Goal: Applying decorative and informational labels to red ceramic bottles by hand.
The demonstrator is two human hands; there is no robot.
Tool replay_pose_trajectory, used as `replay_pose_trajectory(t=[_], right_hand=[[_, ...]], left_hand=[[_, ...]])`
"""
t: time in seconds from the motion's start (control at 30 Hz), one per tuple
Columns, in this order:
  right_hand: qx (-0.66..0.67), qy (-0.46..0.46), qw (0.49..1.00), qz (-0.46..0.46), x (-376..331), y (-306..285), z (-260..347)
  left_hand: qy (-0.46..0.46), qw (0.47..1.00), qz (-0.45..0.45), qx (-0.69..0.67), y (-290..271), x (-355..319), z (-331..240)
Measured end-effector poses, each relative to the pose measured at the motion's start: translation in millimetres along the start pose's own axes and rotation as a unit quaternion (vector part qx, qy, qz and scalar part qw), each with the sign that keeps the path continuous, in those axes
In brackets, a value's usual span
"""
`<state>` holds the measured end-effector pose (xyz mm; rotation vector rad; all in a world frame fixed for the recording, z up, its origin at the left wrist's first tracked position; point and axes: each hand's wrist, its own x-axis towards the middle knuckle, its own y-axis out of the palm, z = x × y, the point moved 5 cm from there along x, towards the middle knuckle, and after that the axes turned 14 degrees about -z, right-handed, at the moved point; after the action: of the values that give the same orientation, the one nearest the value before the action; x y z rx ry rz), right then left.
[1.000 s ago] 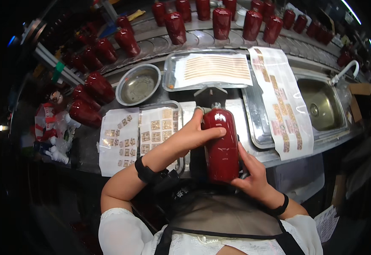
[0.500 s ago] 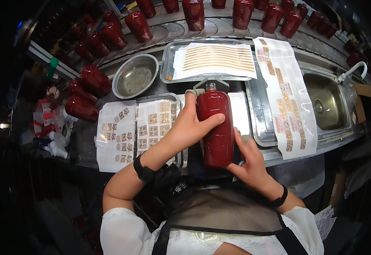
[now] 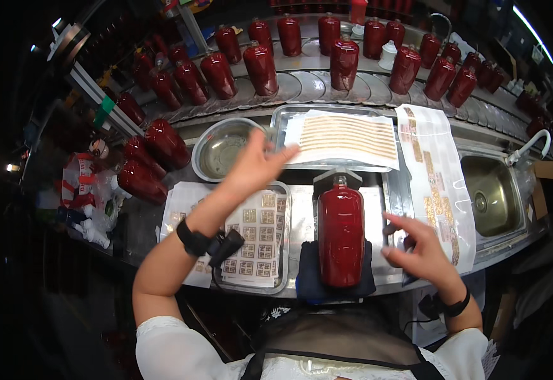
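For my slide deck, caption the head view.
Red bottle resting on a dark pad, left hand and right hand both off it.

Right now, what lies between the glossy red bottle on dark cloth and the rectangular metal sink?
Head view: the right hand, plus a long white gold-patterned sheet lying partly over a shallow metal tray.

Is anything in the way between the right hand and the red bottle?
Nothing visible: the right hand is apart, right of the red bottle, with an open gap above the dark pad.
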<state>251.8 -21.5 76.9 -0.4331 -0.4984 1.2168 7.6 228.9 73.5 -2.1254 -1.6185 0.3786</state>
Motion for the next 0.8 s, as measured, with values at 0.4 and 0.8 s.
replay_pose_trajectory(t=[0.4, 0.8], right_hand=[[0.08, -0.004, 0.985, -0.153, 153.0, -43.1, -21.5], [0.04, 0.0, 0.987, -0.158, 237.4, -40.9, -47.6]], left_hand=[[0.019, 0.922, -0.353, 0.161, -91.8, 242.8, 18.4], [0.044, 0.91, -0.388, 0.139, -28.5, 344.1, 28.4]])
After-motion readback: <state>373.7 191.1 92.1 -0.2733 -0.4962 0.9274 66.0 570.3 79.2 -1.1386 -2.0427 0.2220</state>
